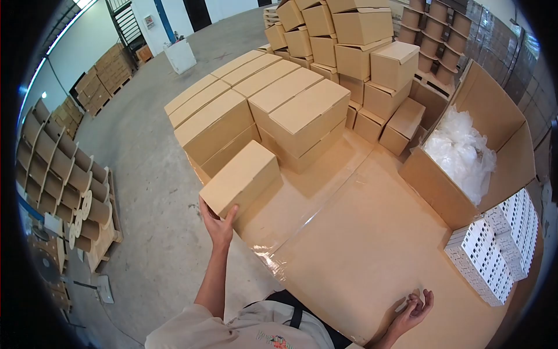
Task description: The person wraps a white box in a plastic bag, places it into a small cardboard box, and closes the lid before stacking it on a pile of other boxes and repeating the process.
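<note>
A closed brown cardboard box (pixel 241 177) lies on the cardboard-covered table (pixel 354 250) near its left edge. Around the near end of this box is my left hand (pixel 218 222), thumb on one side and fingers on the other. Just behind it, similar closed boxes (pixel 302 104) are stacked in rows. My right hand (pixel 411 314) is over the near side of the table, its fingers loosely curled and apart, with nothing visible in them. The white punched blocks (pixel 479 262) at the right are the things nearest to that hand.
An open carton (pixel 430 183) with crumpled clear plastic bags (pixel 459 148) stands at the right. More brown boxes (pixel 363 26) are piled at the back. Brown spools (pixel 87 203) are stacked on a pallet on the floor at left. Shiny tape (pixel 308 218) crosses the table covering.
</note>
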`<state>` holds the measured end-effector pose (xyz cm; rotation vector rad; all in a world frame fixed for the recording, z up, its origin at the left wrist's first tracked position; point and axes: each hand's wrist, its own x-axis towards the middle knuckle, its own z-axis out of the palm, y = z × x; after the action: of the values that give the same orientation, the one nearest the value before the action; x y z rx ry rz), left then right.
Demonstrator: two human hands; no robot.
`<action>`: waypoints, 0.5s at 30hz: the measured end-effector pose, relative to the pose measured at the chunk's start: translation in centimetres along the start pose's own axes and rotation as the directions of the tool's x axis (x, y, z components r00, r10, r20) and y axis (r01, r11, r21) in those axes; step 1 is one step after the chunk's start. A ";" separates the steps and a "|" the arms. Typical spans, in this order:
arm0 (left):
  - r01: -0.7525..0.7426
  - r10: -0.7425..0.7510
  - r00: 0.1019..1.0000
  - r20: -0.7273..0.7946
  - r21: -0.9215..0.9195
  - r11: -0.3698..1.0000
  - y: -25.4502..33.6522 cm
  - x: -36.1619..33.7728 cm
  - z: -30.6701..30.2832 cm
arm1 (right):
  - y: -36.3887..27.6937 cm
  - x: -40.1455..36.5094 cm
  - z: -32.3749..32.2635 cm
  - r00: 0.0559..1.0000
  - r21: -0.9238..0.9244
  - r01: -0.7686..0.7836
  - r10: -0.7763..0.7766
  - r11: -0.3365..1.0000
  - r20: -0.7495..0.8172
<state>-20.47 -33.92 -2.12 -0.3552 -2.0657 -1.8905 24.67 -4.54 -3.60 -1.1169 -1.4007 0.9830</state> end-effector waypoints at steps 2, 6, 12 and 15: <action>-0.036 0.037 0.999 0.012 -0.035 0.999 -0.4 1.4 0.4 | -0.2 -0.1 0.0 0.999 0.002 -0.028 0.028 1.000 -0.021; -0.074 0.076 0.997 -0.033 0.058 0.996 -1.4 2.6 1.2 | -0.2 -0.1 0.1 0.999 0.026 -0.028 0.029 0.999 -0.023; -0.091 0.092 0.996 -0.009 0.114 0.989 -2.9 4.3 1.1 | 0.2 0.0 0.0 1.000 0.029 -0.019 0.020 0.999 -0.019; -0.115 0.122 0.992 -0.026 0.203 0.972 -2.7 4.7 1.5 | 0.3 0.1 -0.2 1.000 0.015 -0.015 0.015 1.000 -0.001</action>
<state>-25.92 -32.81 -2.91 -0.3802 -2.1357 -1.5914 24.86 -4.35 -3.82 -1.1174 -1.3839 1.0021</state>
